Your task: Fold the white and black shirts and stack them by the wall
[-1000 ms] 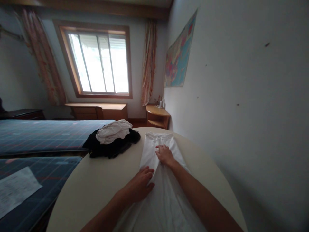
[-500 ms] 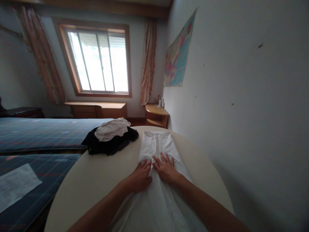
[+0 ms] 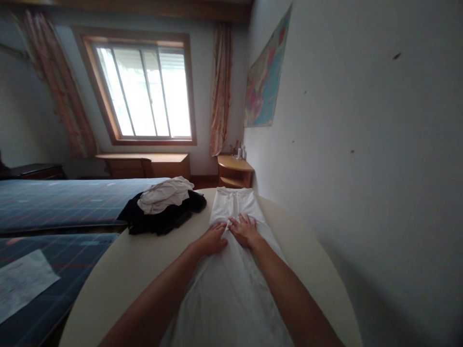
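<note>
A long white garment (image 3: 231,289) lies lengthwise on a round cream table (image 3: 126,279), its narrow far end near the table's back edge. Its exact kind is not clear. My left hand (image 3: 214,238) rests on the garment's left side, fingers stretched forward and pressed on the cloth. Beside it, my right hand (image 3: 245,230) lies flat on the middle of the garment with its fingers spread. The two hands almost touch, with a small ridge of cloth between them. The near part of the garment fans out between my forearms.
A heap of black clothing (image 3: 155,224) with a pale crumpled cloth (image 3: 166,195) on top sits at the table's back left. Plaid mattresses (image 3: 72,197) lie to the left, one bearing a paper sheet (image 3: 25,282). A wall (image 3: 361,202) runs along the right.
Both hands have slid a little farther away over the garment, and its far end has shifted toward the table's back edge. The camera view has moved slightly.
</note>
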Motion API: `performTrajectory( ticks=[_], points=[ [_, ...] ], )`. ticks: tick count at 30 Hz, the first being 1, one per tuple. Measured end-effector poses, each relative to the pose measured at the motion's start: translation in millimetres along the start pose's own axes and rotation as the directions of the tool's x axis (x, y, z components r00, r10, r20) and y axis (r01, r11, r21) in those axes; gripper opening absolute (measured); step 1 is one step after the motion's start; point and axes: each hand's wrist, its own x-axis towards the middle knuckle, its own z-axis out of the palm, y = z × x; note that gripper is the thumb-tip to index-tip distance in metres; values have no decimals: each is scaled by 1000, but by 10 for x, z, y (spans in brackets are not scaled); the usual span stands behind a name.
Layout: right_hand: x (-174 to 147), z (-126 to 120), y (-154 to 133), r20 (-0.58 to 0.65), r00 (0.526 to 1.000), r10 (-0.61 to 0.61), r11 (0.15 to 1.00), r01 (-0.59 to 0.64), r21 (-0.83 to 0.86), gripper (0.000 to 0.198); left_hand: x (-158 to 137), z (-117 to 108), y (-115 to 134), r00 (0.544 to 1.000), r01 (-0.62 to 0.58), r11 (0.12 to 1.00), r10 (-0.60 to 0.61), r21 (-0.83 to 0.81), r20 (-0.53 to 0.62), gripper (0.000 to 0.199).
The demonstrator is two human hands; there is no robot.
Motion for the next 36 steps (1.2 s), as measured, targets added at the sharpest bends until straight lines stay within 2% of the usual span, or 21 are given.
performTrajectory(
  ticks=[4, 7, 9, 14, 17, 21, 24, 27, 30, 33, 36],
  points=[
    [-4, -5, -23, -94, 996, -10, 1000, 10, -5, 54, -20, 31, 78, 997, 69, 997, -68, 16, -39, 63],
    [-123, -2, -68, -193, 980, -56, 998, 49, -40, 46, -204, 23, 167, 991, 125, 992, -124, 13, -46, 62],
    [-242, 3, -102, -213, 972, -103, 994, 91, -64, 42, -385, -13, 212, 988, 152, 988, -151, 15, -37, 62],
    [-630, -8, -148, -130, 975, -182, 981, 171, -89, 44, -899, -180, 320, 990, 138, 982, -137, 126, -22, 38],
    [-879, -60, -128, -88, 970, -228, 970, 218, -106, 44, -1173, -282, 400, 973, 225, 954, -230, 199, 3, 30],
    [-1141, -121, -61, -73, 957, -282, 955, 272, -115, 40, -1454, -402, 472, 935, 311, 931, -336, 191, 117, 32],
    [-1262, -107, -7, -97, 953, -289, 954, 277, -117, 38, -1600, -522, 532, 931, 282, 939, -317, 195, 180, 33],
    [-1339, -77, 19, -144, 954, -263, 964, 251, -92, 40, -1689, -666, 659, 949, 240, 952, -271, 190, 162, 32],
    [-1386, -70, -3, -205, 939, -278, 960, 277, -36, 52, -1728, -767, 854, 968, 186, 973, -205, 138, 143, 35],
    [-1413, -64, -66, -274, 906, -322, 945, 327, -29, 64, -1741, -755, 1050, 972, 115, 989, -132, 96, 195, 47],
    [-1428, -31, -145, -293, 897, -333, 942, 330, -61, 66, -1738, -648, 1175, 947, 45, 995, -69, 84, 313, 61]
  ],
)
